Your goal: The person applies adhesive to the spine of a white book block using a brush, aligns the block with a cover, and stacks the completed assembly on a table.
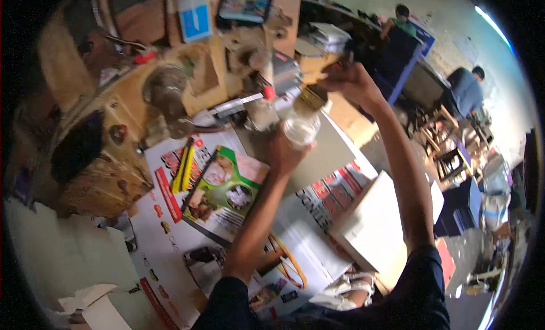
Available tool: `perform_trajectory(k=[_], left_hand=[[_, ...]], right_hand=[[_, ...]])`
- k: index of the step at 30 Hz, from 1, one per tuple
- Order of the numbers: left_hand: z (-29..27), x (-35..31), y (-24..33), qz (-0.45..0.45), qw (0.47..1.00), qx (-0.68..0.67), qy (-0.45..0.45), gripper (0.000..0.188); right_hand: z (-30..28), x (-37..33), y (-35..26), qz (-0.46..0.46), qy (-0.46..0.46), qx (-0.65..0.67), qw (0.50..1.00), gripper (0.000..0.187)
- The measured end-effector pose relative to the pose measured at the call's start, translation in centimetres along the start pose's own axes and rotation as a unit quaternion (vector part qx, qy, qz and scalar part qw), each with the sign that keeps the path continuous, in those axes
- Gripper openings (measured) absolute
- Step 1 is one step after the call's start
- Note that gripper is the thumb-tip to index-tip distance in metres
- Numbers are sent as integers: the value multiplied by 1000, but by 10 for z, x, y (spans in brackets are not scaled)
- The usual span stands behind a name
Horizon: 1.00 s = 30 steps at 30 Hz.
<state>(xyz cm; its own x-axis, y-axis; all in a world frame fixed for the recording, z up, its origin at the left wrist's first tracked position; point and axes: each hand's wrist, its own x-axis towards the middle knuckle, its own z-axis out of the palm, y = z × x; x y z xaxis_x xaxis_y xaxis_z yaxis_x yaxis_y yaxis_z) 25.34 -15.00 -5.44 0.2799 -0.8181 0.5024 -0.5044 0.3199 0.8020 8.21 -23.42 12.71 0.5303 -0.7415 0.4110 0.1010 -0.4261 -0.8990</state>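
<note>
My left hand point(284, 154) is closed round a clear, whitish tub point(302, 130) above the worktable. Its contents are blurred. Farther out and to the right, my right hand point(355, 86) is raised with its fingers drawn together. Just below those fingers is a brownish-gold thing point(309, 100), close over the tub; blur hides its kind and whether the hand grips it. A grey board point(329, 154) lies under the hands. Beside my left forearm is a green and pink printed booklet point(227, 188), with a yellow utility knife point(184, 168) at its left.
A worn wooden machine or bench fixture point(96, 160) stands at the left. A white box-like block point(377, 222) is under my right forearm. Printed sheets point(164, 239) cover the table. Farther back, a person point(465, 91) and another person in green point(402, 23) sit near stacked goods.
</note>
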Motion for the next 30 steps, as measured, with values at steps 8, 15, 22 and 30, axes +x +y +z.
perform_trajectory(k=[8,15,22,30], left_hand=[[-3,6,-10,13,999,-44,12,77],[-12,2,6,-15,999,-40,-6,82],[-11,-2,12,3,999,-38,15,76],[-14,3,7,-37,998,-31,-33,93]], right_hand=[[35,-2,17,-17,-48,-367,929,15],[46,-6,17,-24,-70,-425,902,32],[43,-61,-26,-20,4,-354,935,17],[26,-94,-42,23,-61,-338,939,16]])
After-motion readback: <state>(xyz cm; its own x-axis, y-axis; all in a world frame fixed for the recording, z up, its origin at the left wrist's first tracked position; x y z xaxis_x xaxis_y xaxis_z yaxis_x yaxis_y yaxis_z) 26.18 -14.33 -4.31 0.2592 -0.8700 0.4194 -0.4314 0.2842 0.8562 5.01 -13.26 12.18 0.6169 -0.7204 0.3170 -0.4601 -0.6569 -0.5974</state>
